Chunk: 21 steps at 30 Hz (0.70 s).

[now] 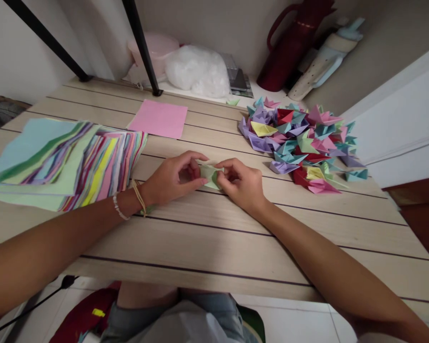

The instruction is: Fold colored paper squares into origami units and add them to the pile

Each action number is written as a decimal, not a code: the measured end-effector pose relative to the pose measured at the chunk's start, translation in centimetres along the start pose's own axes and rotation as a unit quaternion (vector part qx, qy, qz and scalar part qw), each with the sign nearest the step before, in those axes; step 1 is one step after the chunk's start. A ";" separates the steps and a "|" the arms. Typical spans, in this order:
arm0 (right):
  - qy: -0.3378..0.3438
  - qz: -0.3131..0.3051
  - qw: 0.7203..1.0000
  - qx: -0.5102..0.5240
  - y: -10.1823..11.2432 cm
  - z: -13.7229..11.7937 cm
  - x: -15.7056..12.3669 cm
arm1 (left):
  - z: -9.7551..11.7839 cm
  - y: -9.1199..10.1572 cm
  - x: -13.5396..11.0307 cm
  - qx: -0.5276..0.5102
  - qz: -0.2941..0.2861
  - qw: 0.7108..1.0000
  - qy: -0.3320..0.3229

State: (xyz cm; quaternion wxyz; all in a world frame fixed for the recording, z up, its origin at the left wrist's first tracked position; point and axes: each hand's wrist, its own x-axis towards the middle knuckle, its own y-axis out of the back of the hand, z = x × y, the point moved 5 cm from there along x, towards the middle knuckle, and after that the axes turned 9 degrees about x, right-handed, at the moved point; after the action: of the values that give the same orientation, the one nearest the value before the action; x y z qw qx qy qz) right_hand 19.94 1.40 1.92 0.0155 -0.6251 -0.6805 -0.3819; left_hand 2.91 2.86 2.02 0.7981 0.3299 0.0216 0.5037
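Note:
A small piece of folded light green paper (210,175) is held just above the middle of the table, between my two hands. My left hand (177,176) pinches its left edge between thumb and fingers. On the other side, my right hand (242,183) grips the right edge with thumb and forefinger. Parts of the paper are hidden behind my fingertips, so its exact fold cannot be made out. To the right lies a heap of folded paper boats (289,131) in purple, teal, pink, red, yellow and green.
Stacked colored paper sheets (103,166) fan out at the left, near my left forearm. A pink square sheet (160,119) lies farther back. Along the wall stand a white plastic bag (198,71), a dark red jug (288,50) and a pale tumbler (321,62). Black metal posts (141,43) rise at the table's back edge.

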 end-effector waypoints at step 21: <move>-0.140 -0.044 0.943 0.300 -0.4 2.0 0.6 | -0.3 1.1 0.6 -0.012 0.040 0.999 -0.023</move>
State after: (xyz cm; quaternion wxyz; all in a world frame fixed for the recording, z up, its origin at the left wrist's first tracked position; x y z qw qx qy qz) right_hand 20.35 3.06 0.59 0.0901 -0.6080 -0.7858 -0.0688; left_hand 2.25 3.74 2.56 0.7815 0.3324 -0.0159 0.5278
